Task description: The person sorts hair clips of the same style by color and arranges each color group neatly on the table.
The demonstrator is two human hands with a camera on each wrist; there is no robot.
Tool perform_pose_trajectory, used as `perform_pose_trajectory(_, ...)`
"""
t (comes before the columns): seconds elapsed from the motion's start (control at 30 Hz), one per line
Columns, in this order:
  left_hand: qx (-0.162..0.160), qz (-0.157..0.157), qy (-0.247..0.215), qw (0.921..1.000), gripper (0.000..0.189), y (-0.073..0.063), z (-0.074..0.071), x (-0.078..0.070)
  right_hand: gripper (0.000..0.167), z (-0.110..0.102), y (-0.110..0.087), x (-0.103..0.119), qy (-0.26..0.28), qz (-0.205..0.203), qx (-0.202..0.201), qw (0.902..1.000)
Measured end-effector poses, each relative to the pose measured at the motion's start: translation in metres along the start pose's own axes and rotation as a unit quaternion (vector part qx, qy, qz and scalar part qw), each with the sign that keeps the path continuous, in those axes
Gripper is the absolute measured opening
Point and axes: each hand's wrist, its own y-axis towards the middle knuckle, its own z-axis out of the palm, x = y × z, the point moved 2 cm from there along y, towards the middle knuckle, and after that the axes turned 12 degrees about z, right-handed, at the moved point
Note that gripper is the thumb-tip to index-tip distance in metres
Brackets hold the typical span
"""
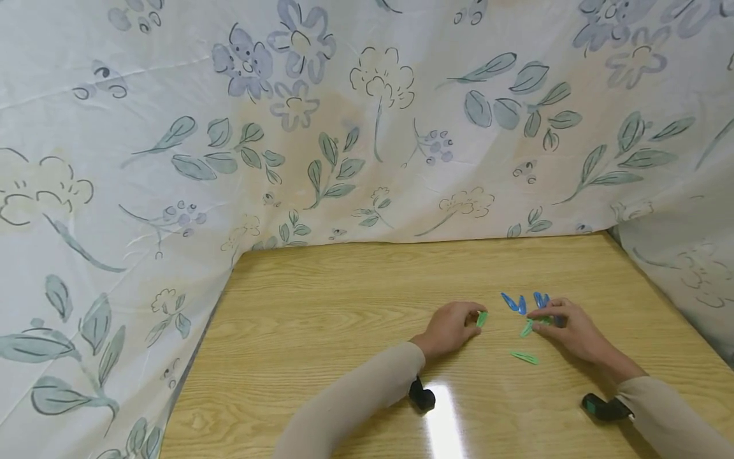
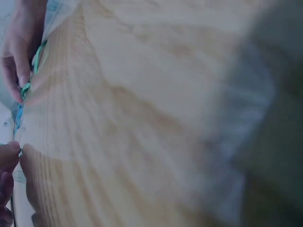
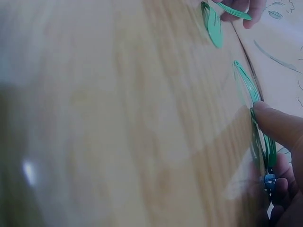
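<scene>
My left hand (image 1: 450,328) pinches a green snap hair clip (image 1: 482,318) between thumb and fingertips, just over the table. To its right, my right hand (image 1: 576,331) has thumb and index finger on another green hair clip (image 1: 525,327); in the right wrist view the thumb (image 3: 279,124) presses against that green clip (image 3: 248,80). More green shows beneath the right fingers, partly hidden. Nearer the front lies a loose green clip (image 1: 524,357). Behind the hands are blue hair clips, a pair in a V (image 1: 522,305) and others (image 1: 541,300) by the right fingers.
The wooden table (image 1: 321,319) is bordered by a floral cloth (image 1: 367,127) at the back and sides. Black wrist devices (image 1: 423,396) sit under both forearms. A bright light reflection (image 1: 441,414) lies on the table's front part.
</scene>
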Motion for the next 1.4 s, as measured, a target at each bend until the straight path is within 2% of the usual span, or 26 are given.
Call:
perform_pose_trajectory(0.17,0.01,0.022,0.036,0.9991,0.039,0.0,-0.003,-0.002,0.018,0.001,0.001,0.001,-0.004,-0.001,-0.002,1.0)
perform_pose_trajectory(0.27,0.011,0.024,0.027,0.9993,0.041,-0.002,-0.004,0.0,0.018,0.001,0.001,0.001,-0.005,0.002,-0.004,1.0)
perform_pose_trajectory(0.4,-0.013,0.013,-0.047,0.9987,0.041,-0.003,-0.006,0.004,0.018,0.001,0.001,0.001,-0.006,0.003,-0.006,1.0)
perform_pose_trajectory(0.53,-0.051,0.002,-0.135,0.9896,0.038,-0.006,-0.013,0.006,0.018,0.001,0.0,0.001,-0.003,-0.001,-0.008,1.0)
perform_pose_trajectory(0.6,-0.062,0.001,-0.165,0.9844,0.035,-0.009,-0.018,0.006,0.018,0.001,0.0,0.0,-0.005,-0.003,-0.01,0.9999)
perform_pose_trajectory(0.9,-0.085,-0.012,-0.254,0.9635,0.02,-0.026,-0.04,0.009,0.018,-0.001,-0.001,-0.001,0.003,-0.014,-0.01,0.9998)
perform_pose_trajectory(1.03,-0.104,-0.024,-0.263,0.9588,0.021,-0.035,-0.046,0.012,0.018,-0.001,0.0,-0.001,0.007,-0.018,-0.007,0.9998)
perform_pose_trajectory(1.23,-0.13,-0.04,-0.252,0.9581,0.021,-0.05,-0.054,0.023,0.018,0.0,0.001,-0.003,0.004,-0.015,-0.007,0.9999)
perform_pose_trajectory(1.4,-0.139,-0.042,-0.234,0.9614,0.029,-0.064,-0.063,0.033,0.017,0.001,0.002,-0.004,-0.001,-0.013,-0.008,0.9999)
